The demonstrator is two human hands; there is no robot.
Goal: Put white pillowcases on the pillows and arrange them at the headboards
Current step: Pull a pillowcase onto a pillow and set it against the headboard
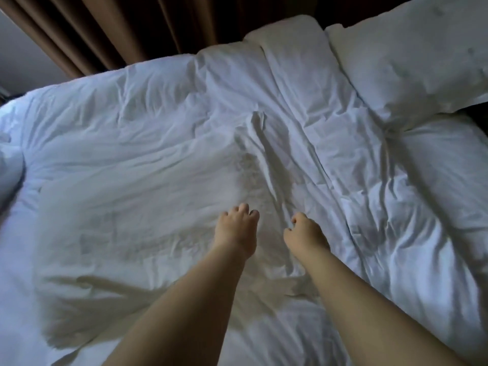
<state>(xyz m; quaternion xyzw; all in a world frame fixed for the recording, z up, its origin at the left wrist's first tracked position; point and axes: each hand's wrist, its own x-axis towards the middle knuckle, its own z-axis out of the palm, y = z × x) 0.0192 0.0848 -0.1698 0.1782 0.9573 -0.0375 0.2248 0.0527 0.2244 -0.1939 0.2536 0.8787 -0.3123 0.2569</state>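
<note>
A flat cream-white pillow in its pillowcase [126, 233] lies across the white duvet in front of me, slightly blurred. My left hand [236, 228] rests at its far right edge with the fingers curled down into the cloth. My right hand [306, 233] is just to the right, thumb and forefinger pinched on the same edge. A raised fold of fabric [264, 149] runs away from my hands. A plump white pillow [412, 62] lies at the top right, and another white pillow [287, 46] sits beside it at the bed's far edge.
The rumpled white duvet [383, 207] covers the whole bed. Brown curtains [111, 30] hang behind the bed's far side. A dark gap shows at the right edge past the plump pillow.
</note>
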